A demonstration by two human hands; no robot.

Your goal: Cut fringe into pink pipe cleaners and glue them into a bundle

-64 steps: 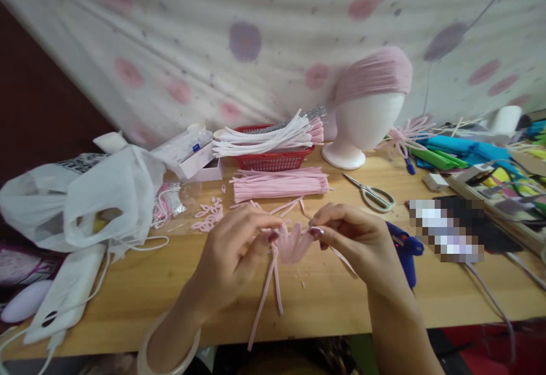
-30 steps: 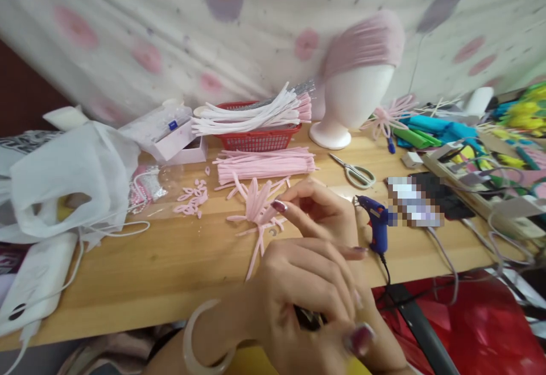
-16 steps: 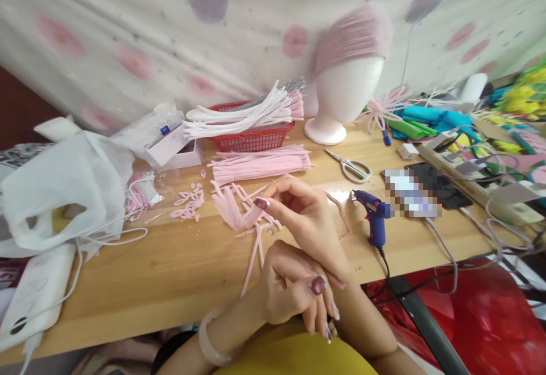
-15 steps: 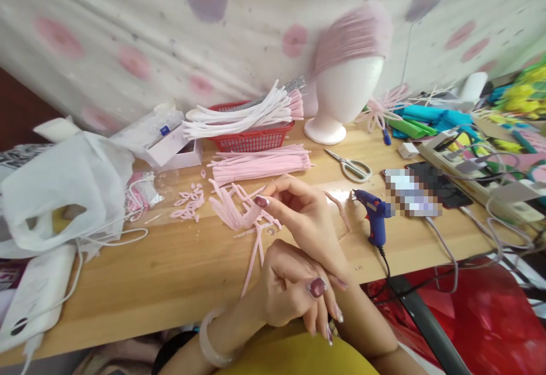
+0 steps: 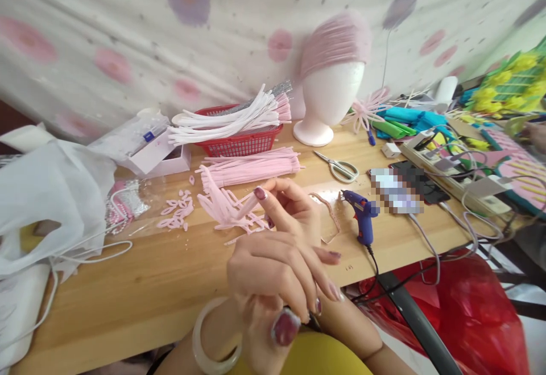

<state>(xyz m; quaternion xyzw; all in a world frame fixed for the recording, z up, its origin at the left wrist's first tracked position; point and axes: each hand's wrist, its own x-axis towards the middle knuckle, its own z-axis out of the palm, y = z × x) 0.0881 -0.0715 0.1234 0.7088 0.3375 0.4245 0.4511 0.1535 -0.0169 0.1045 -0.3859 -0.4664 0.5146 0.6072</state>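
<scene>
My right hand [image 5: 294,210] is closed in a pinch at thumb and forefinger on a folded pink pipe-cleaner piece [image 5: 246,209], with looped petals fanning out to its left. Nearer to me, my left hand [image 5: 271,272], with a white bangle [image 5: 202,335] at the wrist, crosses in front of the right wrist. Its fingers are bent but apart, its thumb stands away from them, and I see nothing clearly held. A small dark thing shows by its fingertips, too hidden to name. Small pink loops [image 5: 177,210] lie left of the pinched piece.
Behind lie a pink pipe-cleaner bundle [image 5: 251,167] and a red basket [image 5: 241,143] of white ones. A foam head [image 5: 330,93] in a pink cap, scissors [image 5: 341,167], a blue glue gun [image 5: 362,213] and phones [image 5: 420,181] stand or lie rightward. A white bag [image 5: 55,193] sits left.
My left hand has risen towards the camera, its thumb now larger in view. The right hand keeps its pinch on the pink piece. The whole view has shifted, with table items appearing farther left.
</scene>
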